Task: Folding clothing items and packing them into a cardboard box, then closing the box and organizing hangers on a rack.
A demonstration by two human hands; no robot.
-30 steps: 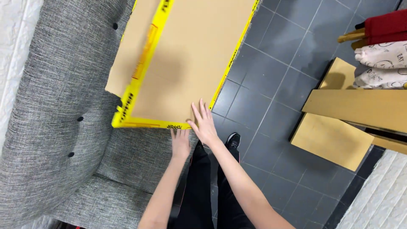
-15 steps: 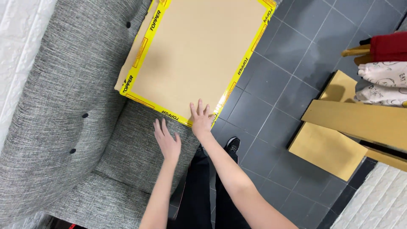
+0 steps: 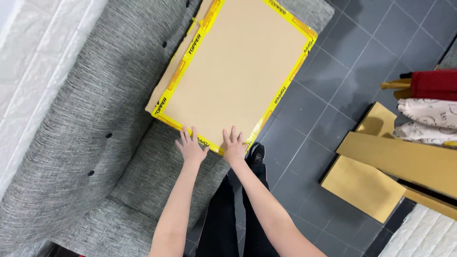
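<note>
Head view: a large flat rectangular brown cardboard box edged with yellow tape (image 3: 235,71) lies on the seat of a grey woven-fabric sofa (image 3: 85,143), its long axis running from the person's hands away toward the far end of the seat. Its right long edge hangs past the seat's front edge, over the dark grey tiled floor (image 3: 362,57); its left long edge sits against the sofa's buttoned backrest.

The left hand (image 3: 191,147) lies flat with fingers spread and straight, fingertips on the taped near edge of the box, closer to its near left corner. The right hand (image 3: 234,146) is likewise flat and open, fingers spread over the same near edge beside the near right corner. Neither hand grips anything. The box lies straight ahead of both sets of fingers, and both hands are about equally near.

Bare seat shows between the box and the person. To the right, well apart, flat brown cardboard sheets (image 3: 381,171) lie on the floor, and folded red and cream cloths (image 3: 428,104) sit at the right edge of the view.
</note>
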